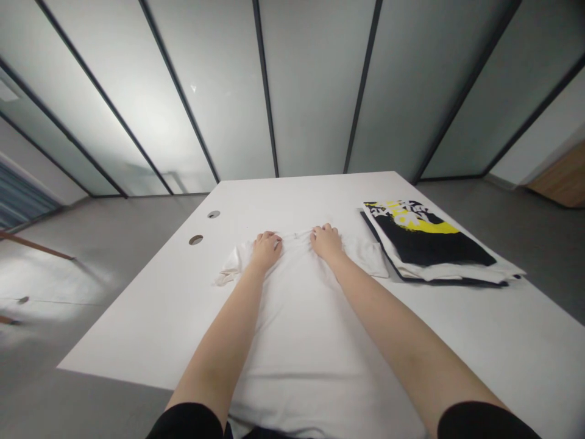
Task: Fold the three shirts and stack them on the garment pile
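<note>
Head view: the left hand [266, 251] and right hand [326, 242] sit just apart, fingers curled and gripping a white T-shirt [297, 317] near its collar, on a white table [479, 329], beside a folded shirt stack [425, 244].

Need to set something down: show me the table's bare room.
Bare table lies left of the white T-shirt, around the two cable holes, and in front of the folded printed shirts. Crowded where the T-shirt's sleeve nears that stack.
</note>
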The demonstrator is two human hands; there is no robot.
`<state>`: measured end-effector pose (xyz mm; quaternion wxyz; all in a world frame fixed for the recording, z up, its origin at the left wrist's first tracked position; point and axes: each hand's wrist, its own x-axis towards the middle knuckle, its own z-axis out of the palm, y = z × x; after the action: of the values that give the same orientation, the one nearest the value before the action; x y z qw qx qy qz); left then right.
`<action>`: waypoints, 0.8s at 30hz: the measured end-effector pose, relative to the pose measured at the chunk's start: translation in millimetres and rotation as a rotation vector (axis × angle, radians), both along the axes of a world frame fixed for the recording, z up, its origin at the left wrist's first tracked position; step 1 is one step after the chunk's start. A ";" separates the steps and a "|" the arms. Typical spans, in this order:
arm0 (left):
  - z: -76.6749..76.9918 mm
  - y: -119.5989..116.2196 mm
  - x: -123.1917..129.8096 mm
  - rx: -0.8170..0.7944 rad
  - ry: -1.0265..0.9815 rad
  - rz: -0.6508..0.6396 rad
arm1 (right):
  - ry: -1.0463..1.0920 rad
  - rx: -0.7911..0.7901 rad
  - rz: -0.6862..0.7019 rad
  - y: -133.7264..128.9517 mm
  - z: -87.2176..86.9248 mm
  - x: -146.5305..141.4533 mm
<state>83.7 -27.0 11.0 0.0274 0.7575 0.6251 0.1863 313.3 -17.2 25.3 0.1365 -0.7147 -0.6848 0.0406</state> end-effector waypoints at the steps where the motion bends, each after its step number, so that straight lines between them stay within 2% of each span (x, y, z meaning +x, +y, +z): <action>1: -0.6 0.4 -0.2 -0.002 0.010 0.003 | -0.002 -0.004 -0.021 1.3 0.6 -1.5; 9: -2.2 1.7 0.5 -0.013 0.058 0.001 | -0.005 -0.050 -0.113 8.2 2.4 -7.0; 17: -6.9 5.2 -2.8 -0.029 0.059 -0.011 | 0.073 -0.015 -0.208 16.6 -0.8 -6.1; 21: -8.0 5.9 -3.3 -0.033 0.055 -0.014 | 0.131 0.054 -0.204 19.5 -3.7 0.2; 24: -9.1 6.8 -3.6 -0.029 0.042 -0.027 | 0.244 0.136 -0.136 20.6 -6.6 7.0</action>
<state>80.2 -20.2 1.9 0.0278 0.7691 0.6179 0.1607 320.3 3.4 18.7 0.2693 -0.7384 -0.6141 0.0715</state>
